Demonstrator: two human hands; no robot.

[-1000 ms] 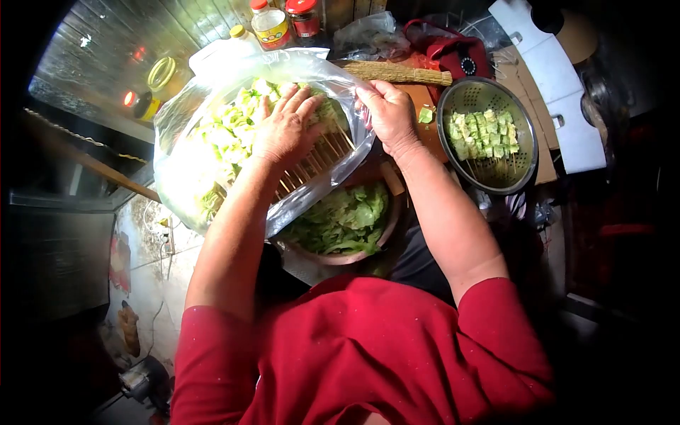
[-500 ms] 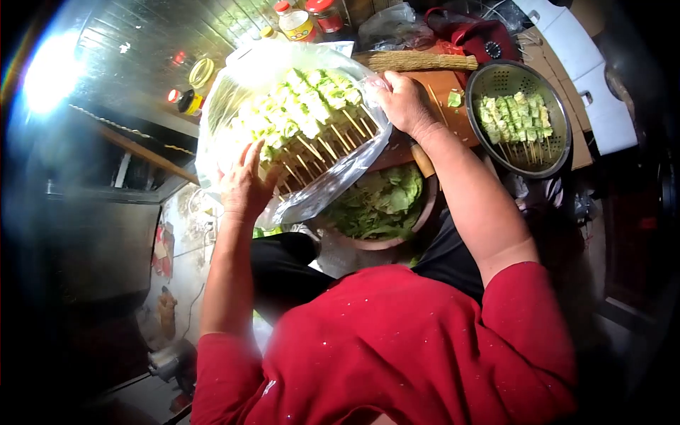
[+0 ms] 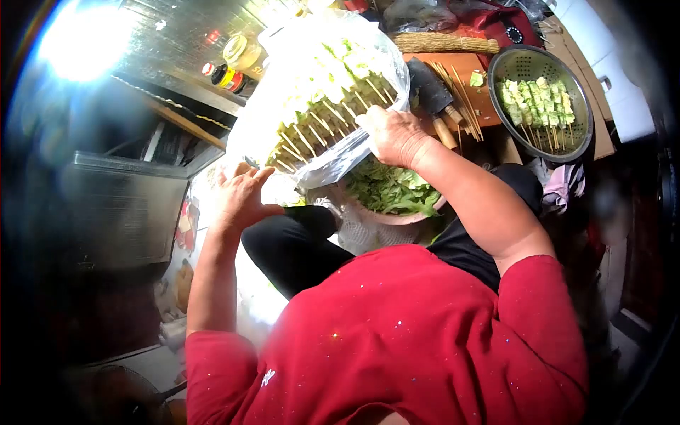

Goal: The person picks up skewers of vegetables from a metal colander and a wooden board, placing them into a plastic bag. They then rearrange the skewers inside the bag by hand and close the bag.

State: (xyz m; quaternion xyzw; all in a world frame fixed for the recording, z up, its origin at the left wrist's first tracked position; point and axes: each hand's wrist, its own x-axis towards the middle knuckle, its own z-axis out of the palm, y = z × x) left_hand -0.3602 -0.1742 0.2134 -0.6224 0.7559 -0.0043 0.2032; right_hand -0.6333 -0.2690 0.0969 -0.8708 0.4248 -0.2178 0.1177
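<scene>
A clear plastic bag (image 3: pixel 354 157) lies opened out, with rows of skewered leafy greens (image 3: pixel 333 81) inside and bare stick ends pointing toward me. My right hand (image 3: pixel 398 137) is closed on the bag's near right edge, beside the stick ends. At the bag's lower left corner, my left hand (image 3: pixel 243 193) has its fingers apart and the thumb stretched out, with nothing visible in its grasp. Below the bag, a basin of loose green leaves (image 3: pixel 389 188) sits between my knees, partly covered by the bag's edge.
At right stands a metal colander (image 3: pixel 586 106) with more skewers. Bare sticks (image 3: pixel 464 99), a cleaver (image 3: pixel 429 88) and a straw brush (image 3: pixel 446 44) lie on the orange board (image 3: pixel 464 65). A dark sauce bottle (image 3: pixel 228 78) and a jar (image 3: pixel 243 53) stand at back left.
My left hand has come off the skewers, down to the bag's lower left. My right hand has moved down along the bag's edge. The view has shifted, showing the cleaver and sticks.
</scene>
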